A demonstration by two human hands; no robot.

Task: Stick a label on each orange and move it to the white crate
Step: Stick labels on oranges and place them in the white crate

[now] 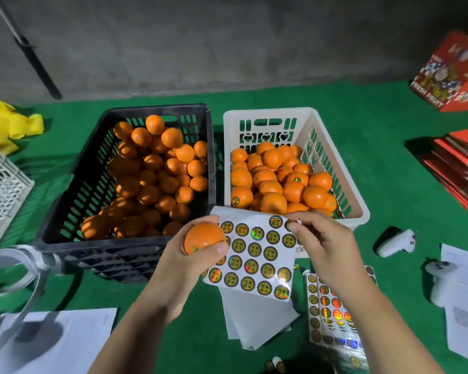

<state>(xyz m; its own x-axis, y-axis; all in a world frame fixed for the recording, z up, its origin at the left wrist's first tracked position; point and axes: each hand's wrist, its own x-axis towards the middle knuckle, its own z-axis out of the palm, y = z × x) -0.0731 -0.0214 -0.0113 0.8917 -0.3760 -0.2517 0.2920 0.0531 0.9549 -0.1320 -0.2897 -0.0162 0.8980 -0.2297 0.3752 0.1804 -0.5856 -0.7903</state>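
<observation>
The left hand [192, 255] holds one orange [203, 237], with the fingers and thumb curled round it, just in front of the black crate [97, 168]. The same hand seems to hold up the sticker sheet [257, 260] too, but the orange hides how. The sheet has rows of round gold stickers, and the tiny writing on them is too small to read. The right hand [322, 244] is at the top right corner of the sheet, and its thumb and finger pinch one sticker [291, 224] there. The fingers cover part of that sticker, so it is hard to see if it is off the sheet. The black crate is full of oranges, and the ones low down on the left sit in dark shadow. The white crate [303, 122] stands just beside it on the right, with more oranges inside. Two of those show a small sticker, and the sheet hides the near edge of this crate. More sticker sheets [333, 311] lie on the green table [389, 157] under the right arm, and they look blurry. Red boxes [454, 74] at the far right are cut off by the edge. A yellow bag [8, 125] lies at the far left.
</observation>
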